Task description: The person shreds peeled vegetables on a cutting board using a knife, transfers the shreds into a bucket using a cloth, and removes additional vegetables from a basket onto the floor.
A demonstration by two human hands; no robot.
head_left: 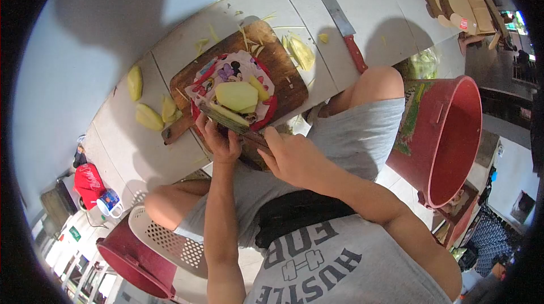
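My right hand (289, 154) is wrapped round the handle of a small knife (229, 124), whose dark blade points up and left. Under the blade, my left hand (220, 138) holds a pale green fruit piece, mostly hidden by the knife and fingers. Just beyond, a large peeled fruit piece (236, 95) lies on a pink patterned cloth (229, 65) with a red rim. The cloth rests on a wooden chopping board (292, 91). Several yellow-green pieces (149, 117) lie left of the board, and another cut piece (302, 53) is at its upper right edge.
A large knife with a red handle (355, 53) lies on the tiled surface (362, 15). A red bin (453, 139) stands at the right. Lower left are a white perforated basket (164, 241), another red bin (136, 264) and a blue mug (110, 203). Cardboard (456, 1) is upper right.
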